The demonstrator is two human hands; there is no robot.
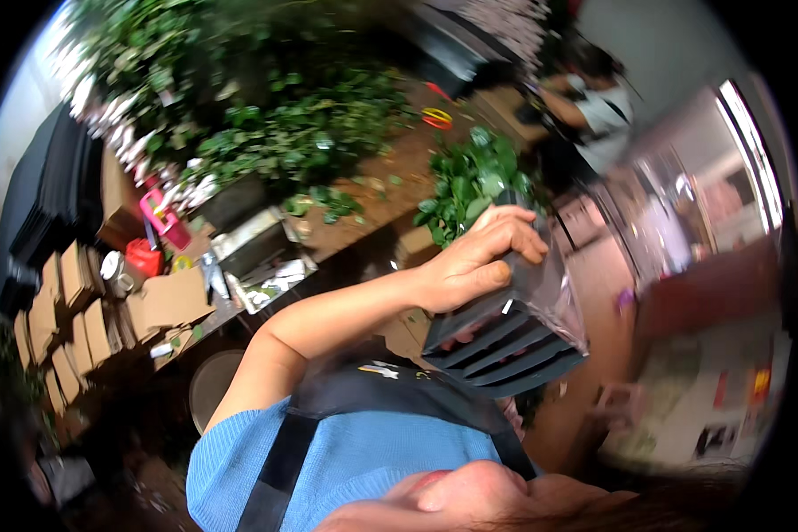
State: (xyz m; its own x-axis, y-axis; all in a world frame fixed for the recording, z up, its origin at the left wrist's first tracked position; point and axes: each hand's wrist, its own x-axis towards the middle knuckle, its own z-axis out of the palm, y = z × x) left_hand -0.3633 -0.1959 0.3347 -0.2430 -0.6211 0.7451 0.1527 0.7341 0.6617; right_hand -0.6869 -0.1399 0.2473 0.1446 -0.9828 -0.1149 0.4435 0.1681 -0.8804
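My left hand (pixel 481 264) grips a dark wrapped package (pixel 514 341) with clear film and slatted black layers at its lower end, held just in front of my chest at the centre right. Its fingers curl over the package's upper part. A bunch of green leaves (pixel 470 173) stands out from the package's far end, over the edge of a wooden worktable (pixel 368 208). Pinkish shapes show through the film, too blurred to make out. My right hand is not in view.
Leafy stems (pixel 266 115) cover the table's back. Folded cardboard (pixel 75 328), black sheets (pixel 44 204), a pink container (pixel 164 217), a red item (pixel 142 257) and a metal box (pixel 248 239) sit left. A co-worker (pixel 594 115) works at the back right. A doorway (pixel 700 195) is beyond.
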